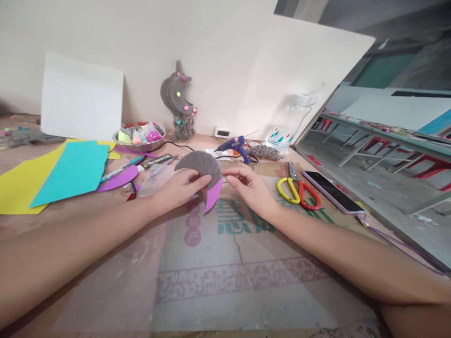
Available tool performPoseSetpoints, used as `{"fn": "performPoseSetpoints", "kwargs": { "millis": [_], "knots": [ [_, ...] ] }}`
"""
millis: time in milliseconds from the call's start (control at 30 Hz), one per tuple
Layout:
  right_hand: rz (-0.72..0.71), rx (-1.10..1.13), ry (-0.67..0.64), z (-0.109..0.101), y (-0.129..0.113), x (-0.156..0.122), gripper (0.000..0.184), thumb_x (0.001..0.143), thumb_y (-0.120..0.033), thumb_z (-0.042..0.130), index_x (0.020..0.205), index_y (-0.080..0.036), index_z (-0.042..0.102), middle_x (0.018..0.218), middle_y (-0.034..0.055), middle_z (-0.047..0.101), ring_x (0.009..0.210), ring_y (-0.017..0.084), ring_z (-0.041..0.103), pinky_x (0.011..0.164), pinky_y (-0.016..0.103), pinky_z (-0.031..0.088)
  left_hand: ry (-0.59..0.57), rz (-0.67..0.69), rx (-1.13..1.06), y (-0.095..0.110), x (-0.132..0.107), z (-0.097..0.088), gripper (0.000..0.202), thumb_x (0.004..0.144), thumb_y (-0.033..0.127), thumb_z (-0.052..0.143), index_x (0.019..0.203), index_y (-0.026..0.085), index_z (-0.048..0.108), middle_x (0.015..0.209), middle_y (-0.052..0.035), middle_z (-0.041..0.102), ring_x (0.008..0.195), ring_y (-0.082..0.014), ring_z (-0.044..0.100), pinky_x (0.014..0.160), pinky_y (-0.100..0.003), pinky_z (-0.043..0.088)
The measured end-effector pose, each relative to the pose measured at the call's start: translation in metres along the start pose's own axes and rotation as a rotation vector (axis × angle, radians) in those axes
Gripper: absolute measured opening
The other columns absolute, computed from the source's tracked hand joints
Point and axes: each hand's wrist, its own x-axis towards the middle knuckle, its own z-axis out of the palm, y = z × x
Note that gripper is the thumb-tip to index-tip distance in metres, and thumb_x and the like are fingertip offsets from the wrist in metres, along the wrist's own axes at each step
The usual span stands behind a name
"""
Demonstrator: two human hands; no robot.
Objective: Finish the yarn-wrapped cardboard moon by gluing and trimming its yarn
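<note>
A crescent-shaped piece (200, 165), wrapped mostly in grey yarn with a bare purple tip (212, 197), is held above the table. My left hand (188, 184) is closed on its left side, the thumb lying over the wrapped part. Close to its right edge, my right hand (248, 184) pinches a thin strand of grey yarn (224, 176); the fingertips partly hide the strand. Behind the hands lie a blue glue gun (237, 146) and a bundle of grey yarn (265, 152).
Scissors (293, 184) and a phone (333, 190) lie to the right. At left are yellow (24, 183) and turquoise sheets (72, 171), pens, and a bowl (141, 146) of coloured clay packets. A decorated grey moon (179, 96), small clock (223, 132) and bottle (291, 117) stand at the back.
</note>
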Motion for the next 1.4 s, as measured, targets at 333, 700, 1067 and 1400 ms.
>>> {"fn": "performPoseSetpoints", "kwargs": {
  "millis": [333,700,1067,1400],
  "knots": [
    [0.016,0.035,-0.064,0.0017,-0.0025,-0.0006,0.009,0.080,-0.028,0.059,0.079,-0.021,0.064,0.083,0.0023,0.055,0.078,0.014,0.053,0.070,0.029,0.042,-0.074,-0.031,-0.016,0.0041,-0.0019,0.0022,0.048,0.082,0.054,0.039,0.054,0.017,0.050,0.049,0.0003,0.051,0.050,-0.0121,0.047,0.047,-0.024,0.031],
    [0.000,0.059,-0.067,0.0003,-0.0038,-0.0010,0.012,0.081,-0.026,0.057,0.076,-0.019,0.065,0.079,0.0020,0.056,0.077,0.014,0.053,0.074,0.030,0.041,-0.123,-0.090,-0.105,0.0046,-0.0048,0.0015,0.046,0.081,0.056,0.041,0.063,0.016,0.056,0.058,-0.0002,0.057,0.054,-0.0120,0.051,0.052,-0.023,0.036],
    [0.160,0.108,0.124,-0.0027,0.0001,0.0007,0.019,0.083,-0.037,0.054,0.084,-0.019,0.057,0.066,-0.0028,0.047,0.057,0.009,0.040,0.054,0.022,0.035,0.011,-0.179,-0.300,0.0052,-0.0009,0.0014,0.040,0.081,0.050,0.046,0.067,0.015,0.057,0.066,-0.0019,0.060,0.058,-0.0118,0.053,0.052,-0.022,0.039],
    [0.127,0.066,-0.172,0.0055,-0.0038,-0.0041,0.017,0.080,-0.034,0.057,0.078,-0.018,0.062,0.070,-0.0006,0.059,0.062,0.010,0.050,0.059,0.024,0.040,0.007,-0.125,-0.237,0.0030,-0.0003,0.0015,0.040,0.080,0.051,0.046,0.070,0.015,0.058,0.067,-0.0014,0.059,0.061,-0.0121,0.053,0.057,-0.022,0.040]
  ]
}}
